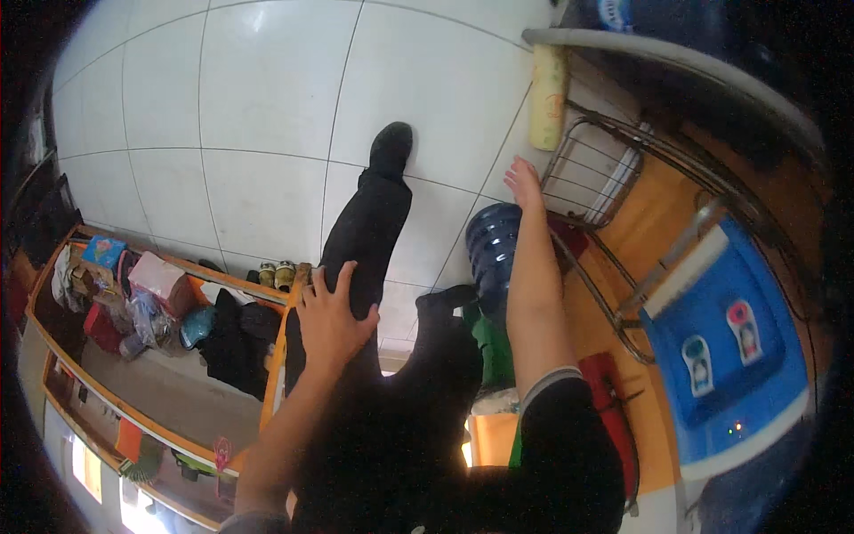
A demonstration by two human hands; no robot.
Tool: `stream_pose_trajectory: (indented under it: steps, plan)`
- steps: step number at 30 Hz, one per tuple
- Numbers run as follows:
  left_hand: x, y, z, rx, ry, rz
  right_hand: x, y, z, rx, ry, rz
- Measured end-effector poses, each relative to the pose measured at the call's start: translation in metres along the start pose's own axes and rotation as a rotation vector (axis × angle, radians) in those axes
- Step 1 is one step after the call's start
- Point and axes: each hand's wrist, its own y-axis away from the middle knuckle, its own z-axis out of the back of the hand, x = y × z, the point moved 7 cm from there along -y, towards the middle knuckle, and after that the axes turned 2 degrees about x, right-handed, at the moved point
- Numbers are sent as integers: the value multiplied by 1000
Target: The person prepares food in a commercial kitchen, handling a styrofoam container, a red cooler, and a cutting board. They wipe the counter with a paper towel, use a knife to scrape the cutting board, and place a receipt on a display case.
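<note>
My left hand [339, 324] is empty with its fingers spread, over the thigh of my black trousers [370, 220]; I cannot tell whether it touches the cloth. Stretched forward, my right hand [524, 183] also holds nothing, its fingers slightly apart. Just below that hand and partly hidden by my forearm stands a large blue plastic water jug [490, 243]. A wire rack [590, 170] on a metal frame is close to the right of the hand. Beyond the fingertips is a pale yellow cylinder [548, 100] bearing writing.
A blue and white water dispenser [734, 354] with two taps is at the right. The curved edge of a table [640, 45] juts in at upper right. At left, a wooden shelf [160, 394] carries boxes, bags and dark cloth. White floor tiles [267, 87] lie ahead.
</note>
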Motion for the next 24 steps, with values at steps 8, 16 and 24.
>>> stream_pose_trajectory:
  steps: [8, 16, 24]
  plan:
    - [-5, -13, 14, -28, 31, -17, -5, -108, 32, -233, -583, 141]
    - [-17, -7, 11, -50, 19, -35, 20, -55, -71, -2, -1029, 387]
    - [-28, 19, -6, -28, -36, -42, 66, 252, -64, -458, 232, 494]
